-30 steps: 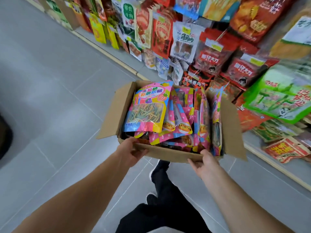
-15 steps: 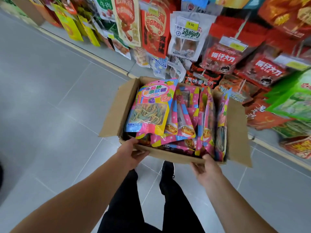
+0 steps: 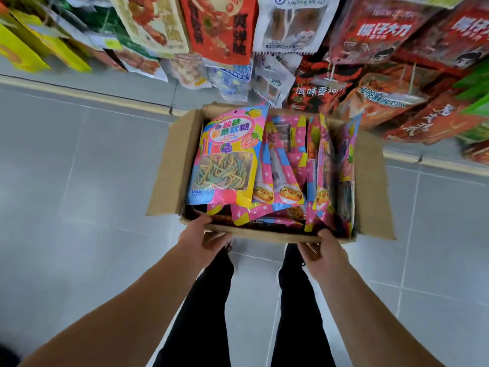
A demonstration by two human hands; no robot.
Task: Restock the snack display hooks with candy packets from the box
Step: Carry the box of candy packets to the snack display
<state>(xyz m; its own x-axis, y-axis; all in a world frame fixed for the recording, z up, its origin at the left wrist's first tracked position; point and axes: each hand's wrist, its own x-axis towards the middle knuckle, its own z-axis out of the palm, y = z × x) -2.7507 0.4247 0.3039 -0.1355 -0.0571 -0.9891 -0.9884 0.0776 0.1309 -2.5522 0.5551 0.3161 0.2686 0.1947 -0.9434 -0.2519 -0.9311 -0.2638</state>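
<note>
Head view: both hands carry the cardboard box (image 3: 169, 165) by its near wall. The left hand (image 3: 202, 241) has its thumb hooked over the rim and its fingers curled underneath; the right hand (image 3: 321, 251) grips the same edge further along, thumb on top, fingers wrapped below and out of sight. Just beyond the thumbs, the candy packets (image 3: 285, 165) stand packed upright in the box, and the front one, the gummy-strip packet (image 3: 227, 157), leans back a little above the left thumb.

Compared with a second ago, the hanging snack display (image 3: 370, 35) fills far more of the frame and looms directly beyond the far side of the box, where before it ran off at an angle; the person's legs (image 3: 201, 313) now stand squarely under the box on the grey floor (image 3: 79, 181). I judge that the walk-up is over. No packet has left the box, so freeing one hand to pick the first packet seems the likely next step.
</note>
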